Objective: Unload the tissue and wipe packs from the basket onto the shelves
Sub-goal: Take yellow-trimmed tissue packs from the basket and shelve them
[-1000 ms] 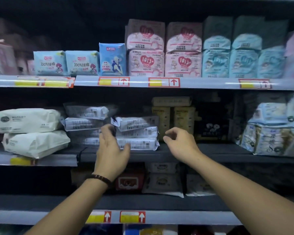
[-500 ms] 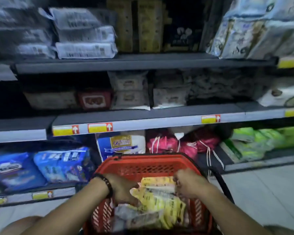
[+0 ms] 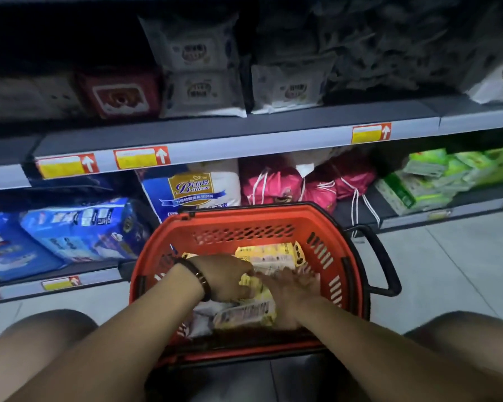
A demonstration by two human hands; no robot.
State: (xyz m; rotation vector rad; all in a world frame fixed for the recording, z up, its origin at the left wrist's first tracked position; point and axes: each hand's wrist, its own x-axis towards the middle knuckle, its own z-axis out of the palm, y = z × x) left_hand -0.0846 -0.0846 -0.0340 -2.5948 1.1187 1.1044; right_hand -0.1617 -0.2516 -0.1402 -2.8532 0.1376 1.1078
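Person crouched low, bare knees either side of a red plastic shopping basket (image 3: 343,227) with slotted walls, set on the pale tiled floor (image 3: 447,271) in front of grey metal shelving (image 3: 244,140).

Both hands down inside the basket. Left hand (image 3: 227,278), dark bracelet (image 3: 198,278) at the wrist, fingers curled over a crumpled yellow plastic pack (image 3: 251,282); looks like a grip, though the fingertips are hidden. Right hand (image 3: 292,288) lies flat, fingers spread, pressing on the heap of yellow packs; blurred, so whether it grips anything I cannot tell.

Another yellow printed pack (image 3: 270,255) lies toward the basket's far wall. A yellow pack with barcode (image 3: 246,313) lies nearer the person, a white pack (image 3: 205,313) beside it.

Shelf above holds white wipe packs (image 3: 201,94) and a red pack (image 3: 118,94).
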